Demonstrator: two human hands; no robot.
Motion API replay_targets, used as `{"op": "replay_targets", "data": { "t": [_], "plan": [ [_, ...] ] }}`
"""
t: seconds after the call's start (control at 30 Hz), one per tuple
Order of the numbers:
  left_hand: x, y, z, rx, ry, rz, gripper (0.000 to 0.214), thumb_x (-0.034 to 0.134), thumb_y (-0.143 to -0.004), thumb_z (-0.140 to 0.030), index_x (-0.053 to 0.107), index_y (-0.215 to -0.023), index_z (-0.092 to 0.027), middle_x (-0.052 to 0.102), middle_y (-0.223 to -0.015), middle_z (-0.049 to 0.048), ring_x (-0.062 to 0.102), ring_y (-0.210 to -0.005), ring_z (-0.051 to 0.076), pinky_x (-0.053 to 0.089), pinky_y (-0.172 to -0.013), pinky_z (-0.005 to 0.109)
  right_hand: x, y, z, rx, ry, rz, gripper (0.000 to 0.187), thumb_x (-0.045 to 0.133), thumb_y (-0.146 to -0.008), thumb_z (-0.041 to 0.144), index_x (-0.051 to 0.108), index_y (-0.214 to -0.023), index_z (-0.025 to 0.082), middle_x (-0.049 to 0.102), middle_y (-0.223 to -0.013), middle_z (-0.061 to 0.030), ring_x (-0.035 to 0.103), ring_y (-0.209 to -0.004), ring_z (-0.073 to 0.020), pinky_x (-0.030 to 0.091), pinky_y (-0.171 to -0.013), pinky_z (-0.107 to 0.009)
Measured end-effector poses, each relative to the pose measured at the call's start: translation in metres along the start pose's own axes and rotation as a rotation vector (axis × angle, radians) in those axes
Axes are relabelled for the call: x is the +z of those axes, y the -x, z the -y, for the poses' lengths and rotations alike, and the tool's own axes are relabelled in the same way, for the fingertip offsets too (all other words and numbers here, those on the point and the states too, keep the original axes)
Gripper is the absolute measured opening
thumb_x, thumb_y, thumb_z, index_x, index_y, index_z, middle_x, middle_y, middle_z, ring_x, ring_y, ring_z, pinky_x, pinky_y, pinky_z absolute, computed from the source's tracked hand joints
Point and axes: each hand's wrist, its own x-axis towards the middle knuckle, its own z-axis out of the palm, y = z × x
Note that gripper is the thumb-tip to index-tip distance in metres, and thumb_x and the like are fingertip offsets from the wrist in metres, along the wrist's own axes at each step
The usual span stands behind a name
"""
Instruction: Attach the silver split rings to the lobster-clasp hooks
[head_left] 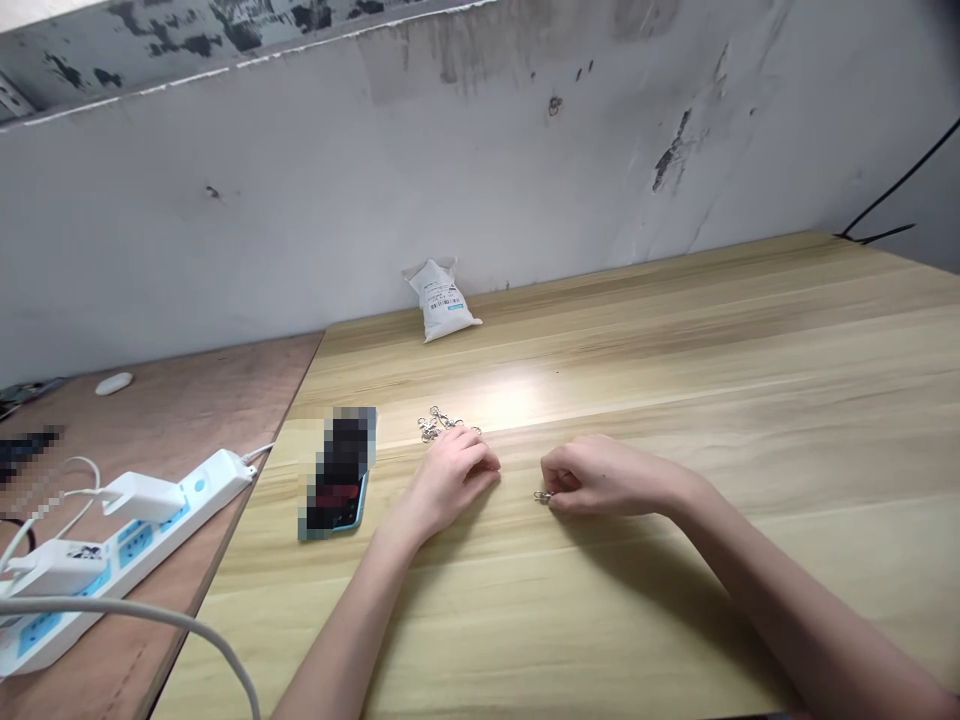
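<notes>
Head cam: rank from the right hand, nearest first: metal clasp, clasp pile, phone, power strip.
1. Metal clasp: at the right hand's fingertips, on the tabletop.
2. Clasp pile: to the left, just past the left hand.
3. Phone: farther left, on the same tabletop.
4. Power strip: far left, on the plywood.

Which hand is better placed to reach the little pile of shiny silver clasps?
The left hand, probably: its curled fingers lie right against the small heap of silver metal clasps on the pale wooden table. The right hand is farther away, at one lone silver clasp.
</notes>
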Motion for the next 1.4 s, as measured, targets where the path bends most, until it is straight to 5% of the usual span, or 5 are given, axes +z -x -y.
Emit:
{"op": "replay_targets", "data": {
  "t": [0.33, 0.53, 0.77, 1.13, 1.4],
  "plan": [
    [0.0, 0.002, 0.001, 0.057, 0.078, -0.112, 0.016, 0.055, -0.094, -0.021, 0.071, -0.093, -0.019, 0.068, -0.079, 0.0038, 0.056, -0.079, 0.018, 0.047, -0.072, 0.031, 0.011, -0.016, -0.002, -0.095, 0.011, -0.207, 0.013, 0.057, -0.088, 0.025, 0.064, -0.078, 0.019, 0.061, -0.063, 0.0017, 0.045, -0.055, -0.0099, 0.027, -0.054, -0.023],
    [-0.001, 0.003, 0.004, 0.039, 0.066, -0.094, 0.026, 0.046, -0.095, -0.011, 0.069, -0.1, -0.02, 0.069, -0.087, 0.0052, 0.058, -0.085, 0.019, 0.049, -0.075, 0.033, 0.029, -0.027, -0.007, -0.182, 0.047, -0.392, 0.017, 0.053, -0.091, 0.025, 0.068, -0.087, 0.019, 0.067, -0.081, -0.0041, 0.054, -0.065, -0.0126, 0.031, -0.058, -0.024],
    [-0.004, 0.005, 0.002, -0.047, 0.198, -0.076, 0.023, 0.047, -0.094, -0.011, 0.065, -0.106, -0.021, 0.063, -0.099, 0.0053, 0.061, -0.085, 0.016, 0.05, -0.075, 0.029, 0.029, -0.028, -0.009, -0.155, 0.038, -0.417, 0.018, 0.053, -0.094, 0.026, 0.069, -0.087, 0.019, 0.066, -0.081, -0.0033, 0.055, -0.067, -0.0125, 0.032, -0.06, -0.025],
    [-0.001, 0.0, -0.007, -0.14, 0.502, -0.167, 0.009, 0.054, -0.093, -0.018, 0.062, -0.096, -0.019, 0.062, -0.094, 0.0041, 0.064, -0.086, 0.015, 0.057, -0.078, 0.03, 0.037, -0.035, 0.004, -0.194, -0.766, -0.379, 0.026, 0.064, -0.089, 0.042, 0.073, -0.085, 0.019, 0.068, -0.089, -0.0049, 0.059, -0.077, -0.0151, 0.044, -0.068, -0.028],
    [0.004, -0.001, -0.008, -0.185, 0.454, -0.251, 0.011, 0.056, -0.088, -0.013, 0.064, -0.092, -0.02, 0.059, -0.095, 0.0039, 0.062, -0.087, 0.015, 0.057, -0.075, 0.028, 0.043, -0.041, 0.01, -0.212, -0.972, -0.354, 0.026, 0.069, -0.083, 0.046, 0.076, -0.088, 0.021, 0.066, -0.102, -0.0072, 0.061, -0.088, -0.0176, 0.051, -0.073, -0.031]
  ]
}}
